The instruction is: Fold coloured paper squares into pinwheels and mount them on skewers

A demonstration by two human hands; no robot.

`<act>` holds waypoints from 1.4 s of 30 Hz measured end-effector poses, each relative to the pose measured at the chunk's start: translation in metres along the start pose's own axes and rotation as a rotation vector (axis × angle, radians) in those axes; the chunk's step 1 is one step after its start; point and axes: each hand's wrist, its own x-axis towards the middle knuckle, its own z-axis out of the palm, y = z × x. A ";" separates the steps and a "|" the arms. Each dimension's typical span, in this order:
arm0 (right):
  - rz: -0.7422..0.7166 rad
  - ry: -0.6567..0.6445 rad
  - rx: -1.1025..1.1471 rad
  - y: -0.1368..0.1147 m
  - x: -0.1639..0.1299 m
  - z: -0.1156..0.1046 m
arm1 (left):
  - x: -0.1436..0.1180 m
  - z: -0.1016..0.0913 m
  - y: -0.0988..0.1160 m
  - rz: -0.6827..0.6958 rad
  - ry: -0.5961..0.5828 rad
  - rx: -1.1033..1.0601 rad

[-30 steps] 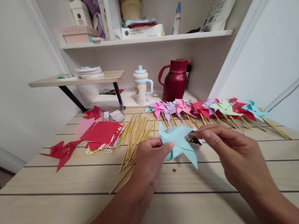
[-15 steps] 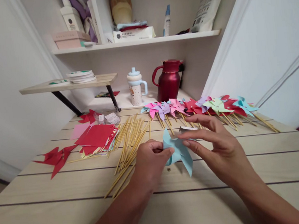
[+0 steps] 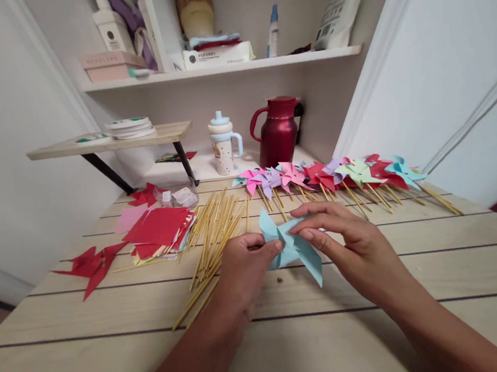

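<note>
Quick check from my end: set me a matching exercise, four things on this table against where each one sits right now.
Things:
1. light blue paper pinwheel
2. loose pile of thin wooden sticks
3. stack of red paper squares
4. dark red metal jug with a handle

Places:
A. at the back by the wall, beside the spouted cup
B. between the left hand and right hand
C. left part of the table
D. middle of the table, just left of the hands

Pairs: 1-B, 2-D, 3-C, 4-A
</note>
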 end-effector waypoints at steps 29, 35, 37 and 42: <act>-0.043 0.006 -0.033 0.011 0.003 -0.004 | 0.000 0.004 -0.006 0.001 -0.033 -0.085; -0.026 0.024 0.020 0.011 0.002 -0.003 | 0.001 0.003 -0.008 -0.014 -0.031 -0.112; -0.007 0.014 0.020 0.013 0.002 -0.002 | 0.002 0.003 -0.010 -0.008 -0.035 -0.116; 0.002 0.012 0.068 0.016 0.002 -0.002 | 0.001 0.003 -0.009 0.004 -0.049 -0.088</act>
